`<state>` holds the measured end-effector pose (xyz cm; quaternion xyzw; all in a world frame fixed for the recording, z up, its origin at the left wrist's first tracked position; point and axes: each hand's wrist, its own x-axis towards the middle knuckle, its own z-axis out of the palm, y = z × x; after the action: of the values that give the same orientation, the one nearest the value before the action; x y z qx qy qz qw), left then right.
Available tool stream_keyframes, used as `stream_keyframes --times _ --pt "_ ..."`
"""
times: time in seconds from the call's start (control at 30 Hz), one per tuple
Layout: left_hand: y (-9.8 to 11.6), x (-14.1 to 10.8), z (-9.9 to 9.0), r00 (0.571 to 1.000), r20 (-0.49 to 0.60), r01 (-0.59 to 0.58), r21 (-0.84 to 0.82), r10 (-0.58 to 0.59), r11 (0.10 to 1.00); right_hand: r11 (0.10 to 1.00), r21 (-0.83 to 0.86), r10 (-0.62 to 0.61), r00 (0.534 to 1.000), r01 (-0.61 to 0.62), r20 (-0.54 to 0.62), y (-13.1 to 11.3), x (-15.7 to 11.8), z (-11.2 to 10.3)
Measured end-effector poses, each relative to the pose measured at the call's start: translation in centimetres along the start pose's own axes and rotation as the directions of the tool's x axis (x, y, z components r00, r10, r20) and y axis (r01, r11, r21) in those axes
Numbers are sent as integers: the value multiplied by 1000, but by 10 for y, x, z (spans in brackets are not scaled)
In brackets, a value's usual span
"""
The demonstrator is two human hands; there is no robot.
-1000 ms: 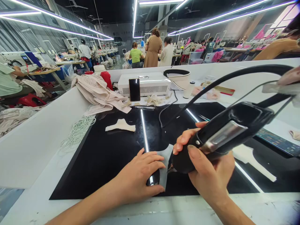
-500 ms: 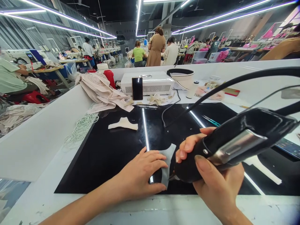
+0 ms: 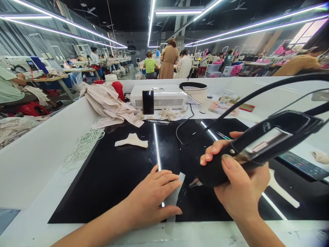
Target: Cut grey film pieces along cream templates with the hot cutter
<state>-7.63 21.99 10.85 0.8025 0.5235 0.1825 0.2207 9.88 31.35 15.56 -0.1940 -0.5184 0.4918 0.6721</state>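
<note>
My left hand point(image 3: 154, 195) lies with spread fingers over a grey-blue fabric piece point(image 3: 174, 193) near the front edge of the black mat point(image 3: 123, 171). Much of that piece is hidden under the palm. In my right hand point(image 3: 239, 181) is a black handheld tool point(image 3: 272, 137) with a silver side panel, fingers wrapped round its body. Its small metal tip point(image 3: 195, 182) is above the mat, just right of the fabric and apart from it. A cream cut piece point(image 3: 132, 140) rests further back on the left, and another white piece point(image 3: 282, 190) lies right of my right hand.
A white box machine point(image 3: 164, 96) with a phone point(image 3: 148, 102) leaning on it stands behind the mat. Piled beige cloth point(image 3: 108, 101) and pale cord point(image 3: 84, 145) lie left. A black cable point(image 3: 252, 94) arches at right. Several people work beyond the white partition.
The tool in my right hand has lifted away from the fabric, up and to the right. The grey-blue piece has turned and shifted further under my left hand. The camera view has tilted slightly.
</note>
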Motion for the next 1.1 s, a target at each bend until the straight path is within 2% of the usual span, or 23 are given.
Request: stream_keyframes --times 0.17,0.43,0.73,0.93,1.1 --pt "-3 -1 3 1000 22 10 38 -11 999 999 32 28 997 -31 72 8 -7 4" --pt "-3 -1 5 1000 21 6 44 -7 999 998 23 57 991 -61 118 11 -13 5" --pt "-2 -2 4 1000 25 6 43 -7 999 998 14 63 994 -64 92 9 -12 7" --pt "-2 -1 4 1000 29 11 58 -12 998 1000 -7 4 1000 -4 -8 11 1 2" --pt "-4 -1 6 999 40 12 83 -15 996 1000 -6 6 1000 -6 20 17 1 1"
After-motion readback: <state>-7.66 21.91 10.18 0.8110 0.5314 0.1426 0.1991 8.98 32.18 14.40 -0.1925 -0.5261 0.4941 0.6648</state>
